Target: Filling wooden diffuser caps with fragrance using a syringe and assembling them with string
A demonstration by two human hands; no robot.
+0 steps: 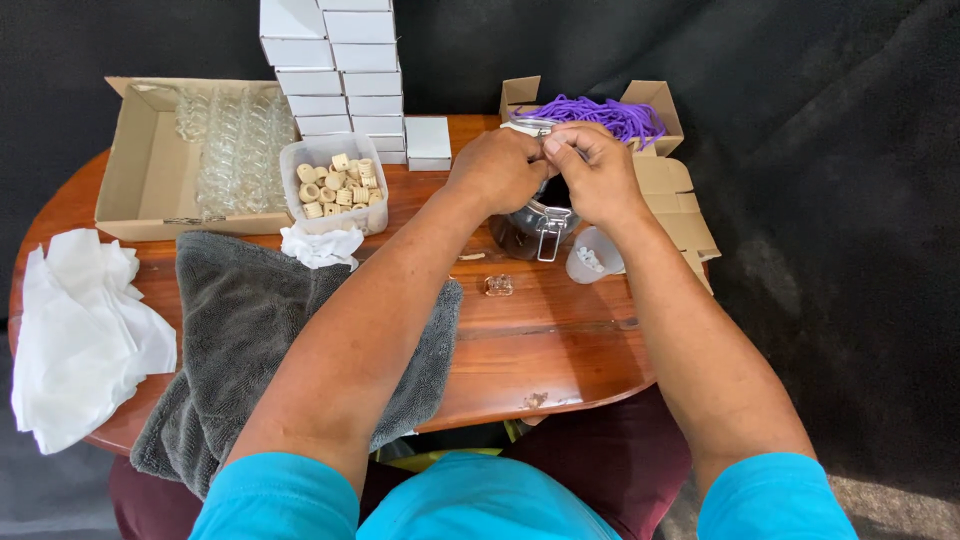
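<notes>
Jar: a dark glass jar (535, 228) with a wire clip is standing on the wooden worktop (540, 345), right of the frame's centre, largely hidden beneath both hands.
Left hand: the left hand (497, 168) is hovering over the jar's mouth, its fingers (528, 150) curling in tightly and meeting the right hand; what they are pinching cannot be told.
Right hand: the right hand (598, 172) is reaching in from the right, its fingers (562, 140) closing narrowly on something small at the jar's rim, too small to identify.
Purple cords: a bundle of purple cords (605, 113) is lying in an open cardboard box (672, 185) just behind the hands.
Small cup: a pale cup (592, 256) holding white bits is sitting just right of the jar.
Corks: a clear tub of corks (335, 184) is resting left of centre, beside a carton of glass bottles (235, 148).
Upper centre: white boxes (345, 75) are standing stacked.
Lower left: a grey towel (250, 330) and white paper (80, 335) are lying spread.
</notes>
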